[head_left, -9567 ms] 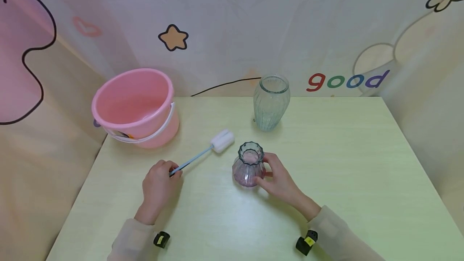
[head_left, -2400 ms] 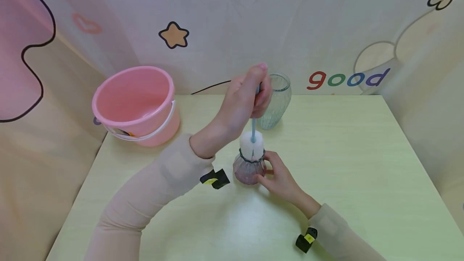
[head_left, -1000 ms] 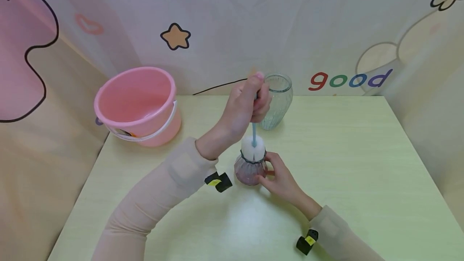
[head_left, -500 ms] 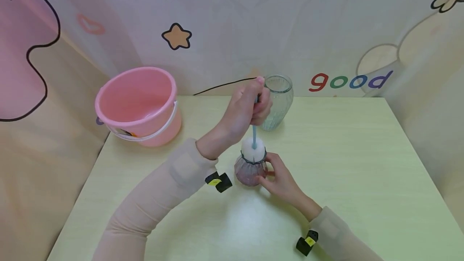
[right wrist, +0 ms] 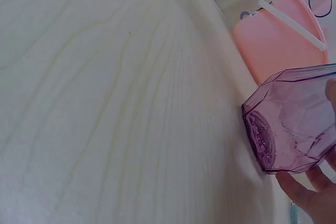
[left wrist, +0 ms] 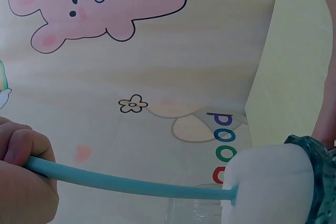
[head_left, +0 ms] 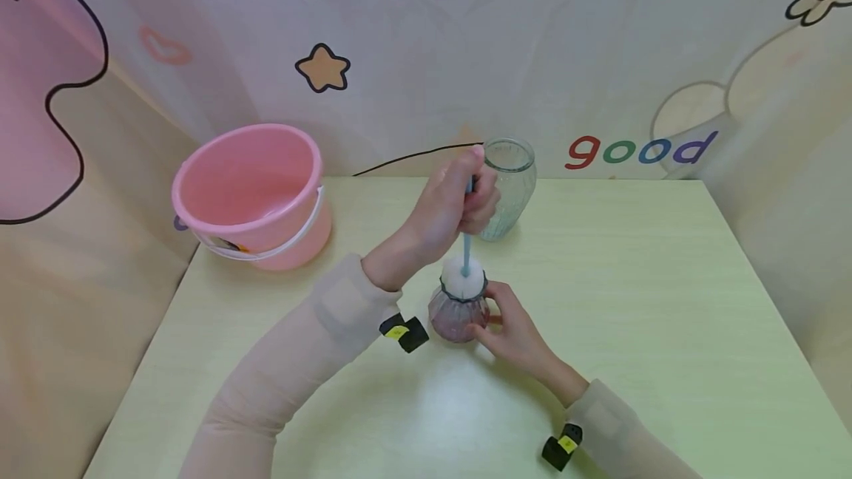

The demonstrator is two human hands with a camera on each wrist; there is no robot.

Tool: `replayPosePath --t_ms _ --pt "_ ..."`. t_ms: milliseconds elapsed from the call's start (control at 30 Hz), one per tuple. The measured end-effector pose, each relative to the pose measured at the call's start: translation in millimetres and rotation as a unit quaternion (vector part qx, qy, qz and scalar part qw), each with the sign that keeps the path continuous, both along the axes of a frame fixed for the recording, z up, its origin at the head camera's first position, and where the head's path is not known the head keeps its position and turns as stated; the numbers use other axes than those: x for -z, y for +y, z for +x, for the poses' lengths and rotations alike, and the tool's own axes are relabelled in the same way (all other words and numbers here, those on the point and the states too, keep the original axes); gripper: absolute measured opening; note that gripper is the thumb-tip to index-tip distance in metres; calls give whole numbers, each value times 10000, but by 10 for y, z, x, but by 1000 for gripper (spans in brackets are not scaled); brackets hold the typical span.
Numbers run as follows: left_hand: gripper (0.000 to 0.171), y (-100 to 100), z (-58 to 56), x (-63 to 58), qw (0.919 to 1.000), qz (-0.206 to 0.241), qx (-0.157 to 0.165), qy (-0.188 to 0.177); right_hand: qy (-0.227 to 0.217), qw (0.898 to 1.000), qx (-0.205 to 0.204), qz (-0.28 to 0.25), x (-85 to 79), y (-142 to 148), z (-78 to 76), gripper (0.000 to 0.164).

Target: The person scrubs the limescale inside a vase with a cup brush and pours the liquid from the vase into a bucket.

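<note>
My left hand (head_left: 447, 202) grips the handle of a bottle brush, its thin blue stem (left wrist: 126, 183) running down to a white sponge head (head_left: 462, 279). The sponge is pushed partway into the scalloped mouth of a small glass vase (head_left: 458, 320), clear at the neck and purple toward the base. The sponge's lower part is hidden inside the neck. With thumb and fingers my right hand (head_left: 515, 331) holds the vase's right side, keeping it upright on the table. In the right wrist view, fingertips (right wrist: 296, 188) lie against the purple glass (right wrist: 294, 121).
A taller, clear ribbed glass vase (head_left: 512, 191) stands behind the left hand near the table's back edge. At the back left is a pink bucket (head_left: 299, 239) with a white handle. A printed cloth (head_left: 413, 58) hangs behind the pale table (head_left: 632, 279).
Earlier the brush lay low at the left in my left hand. Since then it was brought over the small vase and its sponge has sunk gradually deeper into the mouth. The right hand stayed put.
</note>
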State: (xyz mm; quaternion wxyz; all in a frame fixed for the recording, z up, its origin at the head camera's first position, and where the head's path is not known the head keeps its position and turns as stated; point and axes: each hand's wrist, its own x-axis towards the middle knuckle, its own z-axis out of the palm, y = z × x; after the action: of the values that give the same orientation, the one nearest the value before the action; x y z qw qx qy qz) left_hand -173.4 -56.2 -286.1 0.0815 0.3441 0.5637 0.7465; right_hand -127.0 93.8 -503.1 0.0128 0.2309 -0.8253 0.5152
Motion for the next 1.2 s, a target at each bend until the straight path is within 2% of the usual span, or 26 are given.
replayPosePath --t_ms 167,367,800,1100,1167,1200 --pt "42 -11 10 18 9994 111 -319 -71 -15 10000 8 -36 -12 -10 6 64" --pt "44 35 54 40 9982 -96 -586 1 -36 10000 -8 -23 -14 -7 7 64" --pt "44 65 81 93 9980 -70 -630 37 -12 10000 -6 -37 7 -3 11 65" --pt "45 98 126 135 9926 40 -1210 85 40 10000 16 7 27 0 8 65" --pt "45 107 132 148 9919 50 -1262 108 75 10000 14 25 -67 -19 41 64" --pt "45 110 134 155 9917 43 -1279 116 92 10000 7 7 -63 -19 40 63"
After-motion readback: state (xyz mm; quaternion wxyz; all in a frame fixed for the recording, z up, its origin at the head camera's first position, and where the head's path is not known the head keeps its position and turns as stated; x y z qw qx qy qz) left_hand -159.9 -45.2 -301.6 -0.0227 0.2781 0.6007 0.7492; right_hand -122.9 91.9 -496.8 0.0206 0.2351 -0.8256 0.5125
